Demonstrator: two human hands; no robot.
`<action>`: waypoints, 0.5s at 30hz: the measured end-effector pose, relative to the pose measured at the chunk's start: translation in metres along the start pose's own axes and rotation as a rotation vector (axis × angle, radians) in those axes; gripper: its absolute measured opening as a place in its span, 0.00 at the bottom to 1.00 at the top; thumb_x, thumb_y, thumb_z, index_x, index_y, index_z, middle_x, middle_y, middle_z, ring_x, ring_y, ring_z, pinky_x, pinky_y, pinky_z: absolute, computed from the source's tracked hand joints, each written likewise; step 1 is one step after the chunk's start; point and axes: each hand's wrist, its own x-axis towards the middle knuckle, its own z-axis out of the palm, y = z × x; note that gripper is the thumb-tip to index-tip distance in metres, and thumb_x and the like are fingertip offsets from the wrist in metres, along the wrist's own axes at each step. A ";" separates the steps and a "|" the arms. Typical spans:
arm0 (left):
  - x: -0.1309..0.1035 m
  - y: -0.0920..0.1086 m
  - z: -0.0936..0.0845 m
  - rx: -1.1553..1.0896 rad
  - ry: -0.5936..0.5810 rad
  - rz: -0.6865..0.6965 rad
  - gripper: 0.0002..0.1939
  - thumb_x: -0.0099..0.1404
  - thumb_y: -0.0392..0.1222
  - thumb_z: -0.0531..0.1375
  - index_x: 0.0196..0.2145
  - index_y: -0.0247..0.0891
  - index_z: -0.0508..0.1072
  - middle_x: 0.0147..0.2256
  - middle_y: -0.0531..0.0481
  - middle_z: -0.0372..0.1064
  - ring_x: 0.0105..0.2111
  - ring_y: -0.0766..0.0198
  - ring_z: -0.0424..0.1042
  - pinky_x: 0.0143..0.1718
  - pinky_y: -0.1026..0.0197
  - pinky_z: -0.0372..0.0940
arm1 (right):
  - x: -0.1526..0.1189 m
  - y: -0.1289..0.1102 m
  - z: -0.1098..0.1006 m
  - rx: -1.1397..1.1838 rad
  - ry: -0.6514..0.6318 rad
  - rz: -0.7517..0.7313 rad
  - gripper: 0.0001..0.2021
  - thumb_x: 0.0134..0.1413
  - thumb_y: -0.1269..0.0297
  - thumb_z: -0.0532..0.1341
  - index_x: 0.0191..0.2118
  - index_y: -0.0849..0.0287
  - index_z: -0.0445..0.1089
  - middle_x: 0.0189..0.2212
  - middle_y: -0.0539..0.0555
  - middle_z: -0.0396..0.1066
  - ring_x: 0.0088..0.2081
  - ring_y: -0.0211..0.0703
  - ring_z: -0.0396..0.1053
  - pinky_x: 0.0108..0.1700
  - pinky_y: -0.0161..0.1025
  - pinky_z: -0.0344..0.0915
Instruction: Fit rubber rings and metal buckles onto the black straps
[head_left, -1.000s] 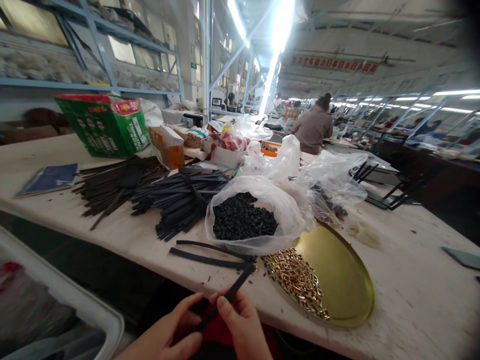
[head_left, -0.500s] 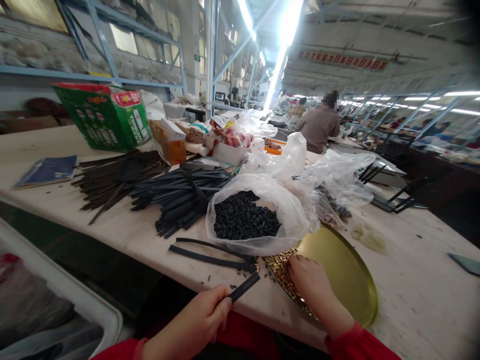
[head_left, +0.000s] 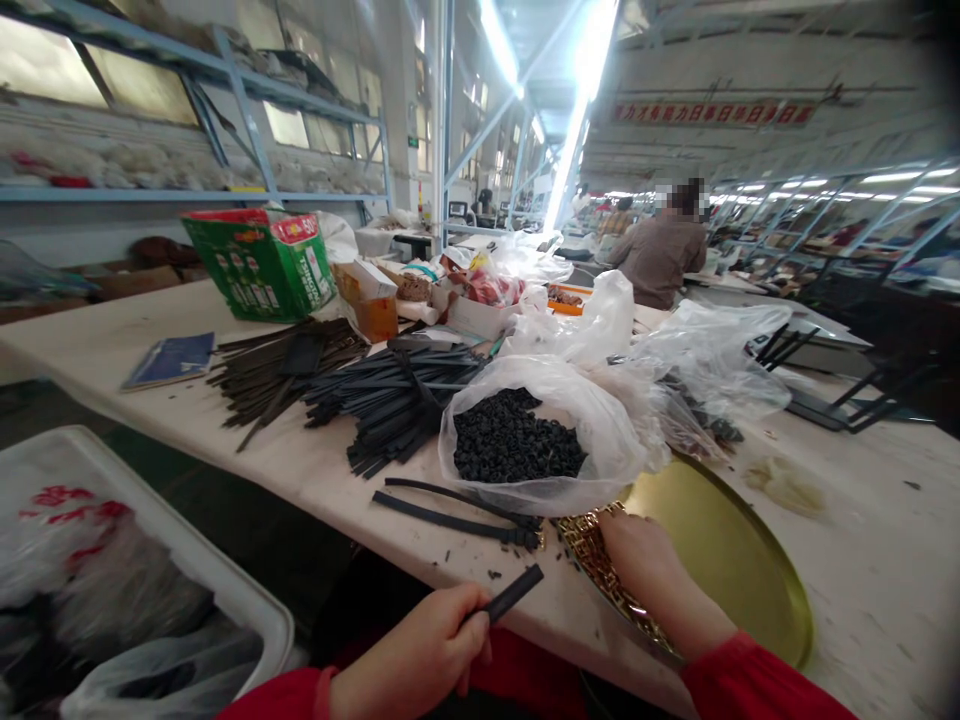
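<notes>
My left hand (head_left: pixel 442 635) is closed around a black strap (head_left: pixel 517 590), its free end pointing up and right over the table's front edge. My right hand (head_left: pixel 641 560) reaches into a pile of gold-coloured buckles (head_left: pixel 592 550) on a round gold tray (head_left: pixel 727 540); its fingertips are hidden among the metal, so a held piece cannot be made out. Just behind, an open clear plastic bag (head_left: pixel 611 450) is full of small black loops (head_left: pixel 517 440). Two longer black straps (head_left: pixel 450 515) lie to the left, with a gold buckle at their right end.
Bundles of black strips (head_left: pixel 397 395) and brown-black strips (head_left: pixel 277 370) lie on the table (head_left: pixel 315 480). Behind them stand a green box (head_left: pixel 259 265) and a blue booklet (head_left: pixel 171 360). A white bin (head_left: pixel 277 630) holds plastic bags at lower left. A person (head_left: pixel 652 255) sits farther back.
The view has turned, so the scene sits farther right and the white bin shows more. My left hand keeps its strap, and my right hand stays in the buckles.
</notes>
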 end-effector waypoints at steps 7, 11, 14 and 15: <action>-0.005 -0.005 0.005 0.006 0.001 -0.013 0.09 0.62 0.39 0.44 0.32 0.36 0.62 0.23 0.55 0.61 0.19 0.70 0.59 0.19 0.68 0.52 | 0.002 0.006 0.004 0.034 -0.044 -0.027 0.14 0.52 0.78 0.50 0.38 0.65 0.71 0.36 0.66 0.75 0.38 0.54 0.73 0.35 0.41 0.63; -0.010 -0.001 0.005 -0.011 -0.002 -0.012 0.09 0.62 0.40 0.44 0.31 0.36 0.62 0.24 0.55 0.61 0.19 0.71 0.59 0.19 0.69 0.52 | 0.003 0.002 0.003 0.049 -0.039 -0.030 0.14 0.52 0.78 0.51 0.36 0.64 0.73 0.35 0.64 0.76 0.38 0.52 0.73 0.36 0.40 0.63; -0.014 -0.002 0.004 -0.018 0.007 -0.009 0.09 0.62 0.39 0.44 0.32 0.36 0.62 0.24 0.55 0.61 0.18 0.71 0.58 0.18 0.69 0.52 | 0.003 -0.001 0.002 0.065 -0.018 -0.018 0.14 0.52 0.78 0.51 0.34 0.63 0.74 0.34 0.63 0.76 0.38 0.50 0.73 0.37 0.39 0.63; -0.014 -0.003 0.004 -0.020 0.009 -0.008 0.08 0.62 0.39 0.45 0.31 0.36 0.61 0.24 0.55 0.61 0.18 0.71 0.58 0.18 0.69 0.52 | 0.003 -0.002 0.001 0.073 -0.008 -0.003 0.13 0.51 0.78 0.52 0.33 0.63 0.74 0.34 0.63 0.76 0.38 0.49 0.73 0.38 0.38 0.63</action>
